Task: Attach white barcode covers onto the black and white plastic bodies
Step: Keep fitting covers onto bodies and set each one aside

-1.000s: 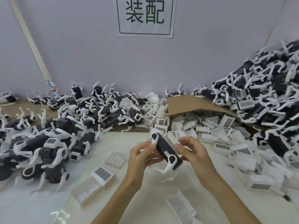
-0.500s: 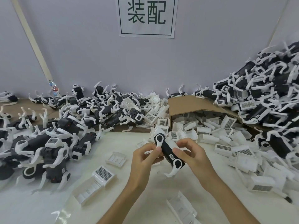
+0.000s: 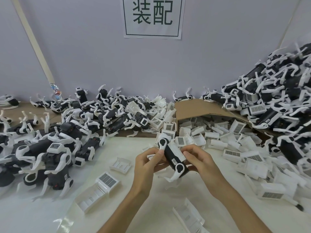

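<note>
Above the white table (image 3: 117,207), both hands hold one black and white plastic body (image 3: 171,157) with white curved legs. My left hand (image 3: 148,163) grips its left side, thumb near the upper white joint. My right hand (image 3: 200,160) curls round the right side, fingers on a white cover (image 3: 176,151) lying along the body's upper right side. How far that cover is seated is hidden by the fingers. A loose barcode cover (image 3: 107,179) lies on the table to the left.
A heap of black and white bodies (image 3: 55,140) fills the left. A taller heap (image 3: 277,101) rises on the right. An open cardboard box (image 3: 198,108) spills white barcode covers (image 3: 235,148) behind my hands. More loose covers (image 3: 188,217) lie near the front edge.
The body has tilted more upright and turned in my hands, showing a small label on its black side. My right fingers have closed over the white cover.
</note>
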{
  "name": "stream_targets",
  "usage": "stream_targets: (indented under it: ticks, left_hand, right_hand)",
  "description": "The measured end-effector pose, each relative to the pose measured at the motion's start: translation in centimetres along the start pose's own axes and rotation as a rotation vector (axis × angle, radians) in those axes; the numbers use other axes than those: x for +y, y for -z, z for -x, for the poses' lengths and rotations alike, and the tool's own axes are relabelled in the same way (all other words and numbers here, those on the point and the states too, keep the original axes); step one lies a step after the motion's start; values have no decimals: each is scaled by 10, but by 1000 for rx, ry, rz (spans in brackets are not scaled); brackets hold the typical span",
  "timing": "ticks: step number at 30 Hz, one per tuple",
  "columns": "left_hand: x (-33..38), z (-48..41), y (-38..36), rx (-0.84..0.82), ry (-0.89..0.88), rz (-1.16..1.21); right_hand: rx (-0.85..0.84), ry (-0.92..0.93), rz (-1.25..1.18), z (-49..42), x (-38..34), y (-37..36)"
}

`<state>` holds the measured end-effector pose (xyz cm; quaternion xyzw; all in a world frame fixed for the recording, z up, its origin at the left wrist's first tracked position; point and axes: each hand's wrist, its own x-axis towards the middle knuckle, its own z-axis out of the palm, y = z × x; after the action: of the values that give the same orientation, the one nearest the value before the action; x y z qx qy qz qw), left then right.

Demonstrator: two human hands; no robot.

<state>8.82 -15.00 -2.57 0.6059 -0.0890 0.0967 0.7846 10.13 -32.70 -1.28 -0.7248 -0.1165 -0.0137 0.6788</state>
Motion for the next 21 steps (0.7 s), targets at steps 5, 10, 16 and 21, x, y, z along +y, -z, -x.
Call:
stream_targets:
  ticks: [5,10,16,21]
  left_hand:
    - [2,0,0,-24,8,2]
    - [-1,1,-2,-93,10,12]
    - [-3,0,1,-138,43,-16]
    - [0,0,2,-175,50,-52]
  right_hand:
    - [16,-7,-1,1,-1,-1]
    - [16,-53,-56,-1,2,2]
    - [-48,-118,-190,-1,0,6]
    - [-153,-186,-271,1,-2,9]
